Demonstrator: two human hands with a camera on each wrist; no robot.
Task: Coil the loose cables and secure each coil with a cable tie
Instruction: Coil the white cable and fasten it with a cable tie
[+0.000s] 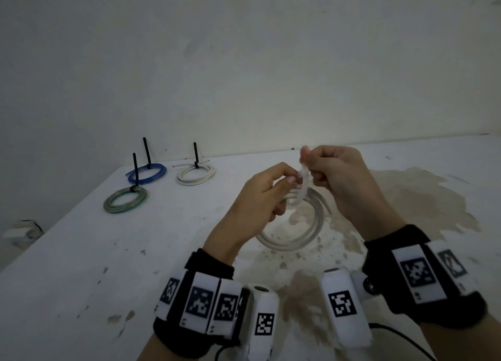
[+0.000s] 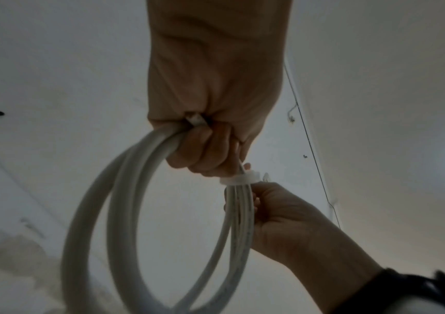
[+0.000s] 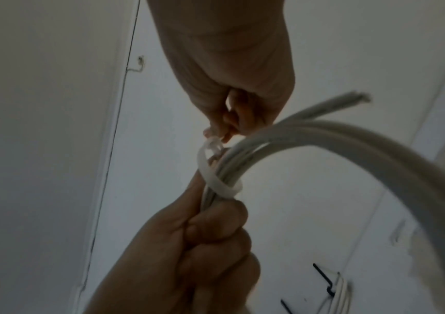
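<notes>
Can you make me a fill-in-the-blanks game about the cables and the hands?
1. The number of tied coils lying at the table's far left is ____.
2. The ties on those coils are black, but the tie being put on now is ____.
3. The left hand grips the white coil, and the right hand pinches the ____.
4. Nearest the green coil lies the ____ coil.

Missing words: three; white; tie; blue

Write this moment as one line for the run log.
left hand: grips white coil | right hand: pinches white cable tie looped around it | tied: blue coil, green coil, second white coil
</notes>
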